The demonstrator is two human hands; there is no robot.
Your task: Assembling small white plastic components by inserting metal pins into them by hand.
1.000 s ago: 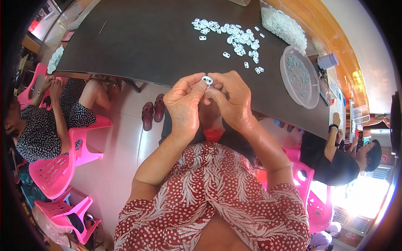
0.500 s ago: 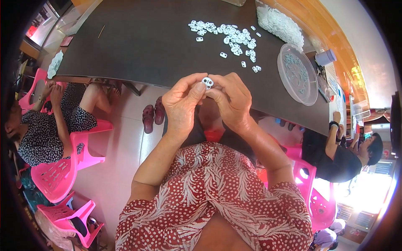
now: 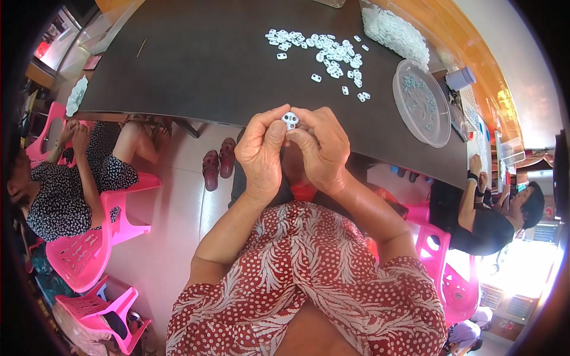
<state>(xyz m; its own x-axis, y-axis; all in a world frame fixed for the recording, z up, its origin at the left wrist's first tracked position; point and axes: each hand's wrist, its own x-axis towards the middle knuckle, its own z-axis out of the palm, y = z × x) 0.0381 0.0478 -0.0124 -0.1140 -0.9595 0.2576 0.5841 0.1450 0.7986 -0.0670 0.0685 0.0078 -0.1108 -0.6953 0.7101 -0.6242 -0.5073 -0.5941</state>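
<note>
Just over the table's near edge, both my hands are closed around small white plastic pieces with dark holes (image 3: 290,120). They look like two stacked pieces, but the fingers cover part of them. My left hand (image 3: 261,148) pinches them from the left with thumb and fingers. From the right, my right hand (image 3: 323,148) presses thumb and curled fingers against them. Farther away lies a loose heap of similar white two-holed pieces (image 3: 335,54), with several strays around it.
The dark table (image 3: 196,65) has a clear round tray (image 3: 442,141) of small grey-green parts at right. Behind it stands a clear container of white pieces (image 3: 396,35) near a lavender cup (image 3: 460,78). People sit on pink chairs (image 3: 77,261) at both sides; sandals (image 3: 211,169) lie on the floor.
The white pieces have turned a little between my fingers and sit slightly lower and to the left. My hands have drawn slightly closer together, keeping their hold.
</note>
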